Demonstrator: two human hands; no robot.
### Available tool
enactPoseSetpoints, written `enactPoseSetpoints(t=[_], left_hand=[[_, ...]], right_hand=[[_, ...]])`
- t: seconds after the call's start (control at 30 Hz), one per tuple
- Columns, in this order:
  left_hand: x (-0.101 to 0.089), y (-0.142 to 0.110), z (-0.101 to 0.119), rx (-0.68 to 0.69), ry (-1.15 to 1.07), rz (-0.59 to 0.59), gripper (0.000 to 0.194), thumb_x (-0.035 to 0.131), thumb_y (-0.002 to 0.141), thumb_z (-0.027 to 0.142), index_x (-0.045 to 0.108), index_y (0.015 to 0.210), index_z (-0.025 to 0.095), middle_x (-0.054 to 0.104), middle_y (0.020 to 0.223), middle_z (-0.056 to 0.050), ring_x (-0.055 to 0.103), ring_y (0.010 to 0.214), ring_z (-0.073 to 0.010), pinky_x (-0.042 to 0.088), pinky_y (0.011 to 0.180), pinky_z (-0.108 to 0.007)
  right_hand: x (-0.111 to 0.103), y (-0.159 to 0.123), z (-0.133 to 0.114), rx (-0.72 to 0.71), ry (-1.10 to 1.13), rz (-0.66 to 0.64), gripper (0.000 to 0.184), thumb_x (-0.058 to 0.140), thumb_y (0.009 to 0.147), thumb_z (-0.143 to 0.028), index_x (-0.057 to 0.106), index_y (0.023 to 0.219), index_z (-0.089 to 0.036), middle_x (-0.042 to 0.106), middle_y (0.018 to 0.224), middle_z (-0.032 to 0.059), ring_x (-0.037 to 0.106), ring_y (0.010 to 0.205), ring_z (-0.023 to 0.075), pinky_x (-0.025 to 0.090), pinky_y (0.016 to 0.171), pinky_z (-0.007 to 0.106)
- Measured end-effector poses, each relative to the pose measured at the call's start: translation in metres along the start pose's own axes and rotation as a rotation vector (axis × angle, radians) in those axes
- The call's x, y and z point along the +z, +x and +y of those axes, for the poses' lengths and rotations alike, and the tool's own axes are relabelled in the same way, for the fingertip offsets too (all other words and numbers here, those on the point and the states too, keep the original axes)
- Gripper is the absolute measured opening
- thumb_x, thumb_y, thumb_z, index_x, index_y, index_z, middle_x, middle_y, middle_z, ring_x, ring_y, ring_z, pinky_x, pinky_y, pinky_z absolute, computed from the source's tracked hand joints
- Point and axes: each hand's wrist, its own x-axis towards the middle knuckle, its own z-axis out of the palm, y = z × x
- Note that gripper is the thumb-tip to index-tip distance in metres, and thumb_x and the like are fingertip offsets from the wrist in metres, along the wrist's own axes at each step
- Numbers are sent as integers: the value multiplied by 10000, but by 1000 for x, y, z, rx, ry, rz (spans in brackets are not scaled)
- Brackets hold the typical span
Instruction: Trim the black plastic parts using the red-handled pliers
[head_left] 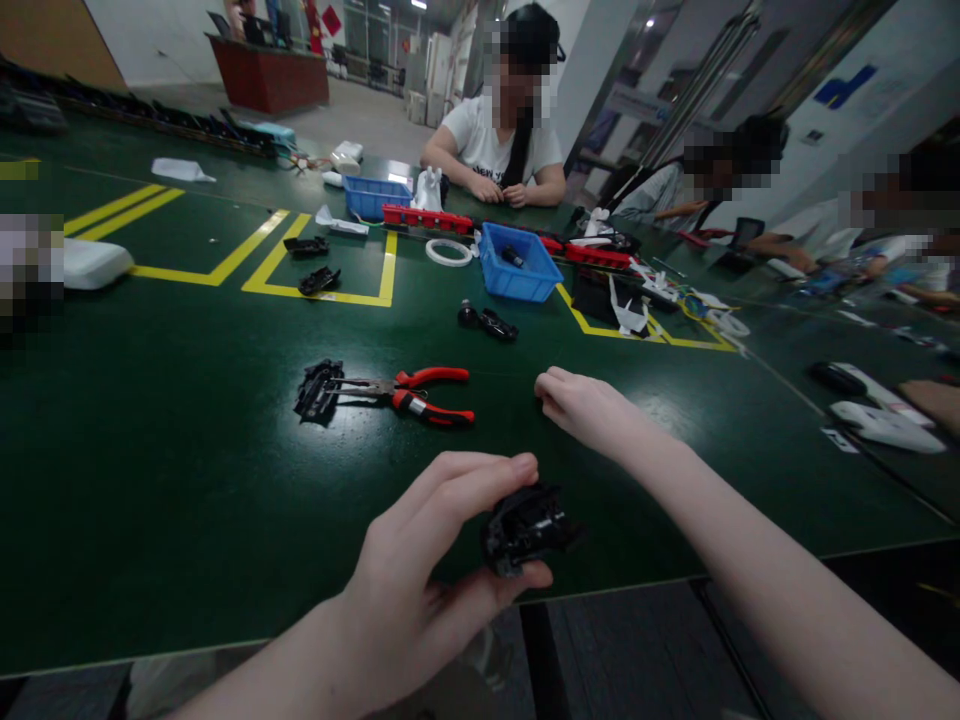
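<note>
Grip at left (416, 540) pinches a blurred black part (525, 525); right grip's (589, 407) hold unclear.

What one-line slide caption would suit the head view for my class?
Left hand gripping a black part, right hand curled, with red-handled pliers lying on the green table.

Free passage is afforded by the bare green tabletop (172, 500) left of the left hand (420, 540). Ahead of that hand, the way is obstructed by pliers (388, 387); beyond the right hand (576, 402), by the blue bin (517, 285).
</note>
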Motion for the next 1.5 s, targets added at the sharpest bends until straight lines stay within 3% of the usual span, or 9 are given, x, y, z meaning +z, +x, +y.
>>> enactPoseSetpoints(t=[0.23,0.5,0.6,0.73,0.9,1.0,1.13,1.27,1.5], left_hand=[[0,-3,-1,-74,57,31,522,697,861,172,503,1344,220,630,1172,-103,617,1072,-214,559,905,-321],[4,-2,-2,-100,82,11,509,678,863,158,509,1339,220,638,1173,-86,625,1075,-202,565,866,-282],[3,-2,-2,-105,85,1,517,670,869,156,495,1351,227,634,1182,-89,624,1076,-205,568,861,-291],[3,-3,-3,-116,77,-2,524,672,870,169,489,1358,228,631,1189,-94,624,1077,-212,563,892,-318],[2,-2,-3,-107,54,-5,521,677,874,174,485,1356,224,625,1181,-90,622,1070,-196,562,902,-295],[1,-2,-2,-89,60,-5,534,683,872,165,480,1362,224,622,1190,-91,619,1091,-197,557,920,-290],[-1,-3,0,-23,68,8,556,702,857,146,484,1365,211,632,1196,-92,635,1089,-195,564,918,-275],[-4,-5,2,39,70,31,634,728,839,142,451,1405,215,637,1222,-95,635,1117,-202,569,933,-273],[-16,-1,10,90,108,-20,662,730,846,169,434,1435,227,659,1238,-78,654,1115,-180,579,930,-217]], right_hand=[[16,-26,7,44,269,169,221,420,957,-199,623,1032,-154,630,1037,89,629,893,183,475,753,285],[-5,-8,-13,23,-97,-68,191,468,892,-93,654,936,-91,668,928,147,663,859,243,436,675,304],[-10,1,-10,10,-89,-104,141,528,832,-97,662,879,-99,677,875,154,664,808,256,407,620,305],[-13,8,4,6,-17,-138,65,580,770,-147,644,780,-153,660,755,85,623,676,193,344,536,270],[-6,12,17,-19,138,-130,129,582,766,-163,641,881,-173,643,737,8,568,628,119,369,551,221],[-9,7,13,-37,321,-16,264,558,781,-134,661,1024,-150,653,740,10,584,650,120,418,599,225],[-33,-22,-15,-25,739,368,155,588,827,-176,704,930,-174,710,837,36,649,761,154,506,711,278],[-60,-65,-58,-71,1003,683,110,695,798,-146,700,864,-234,710,818,-3,667,764,149,535,685,266],[-66,-92,-99,-215,1064,569,134,661,818,-105,708,839,-229,682,868,22,660,799,139,559,641,226]])
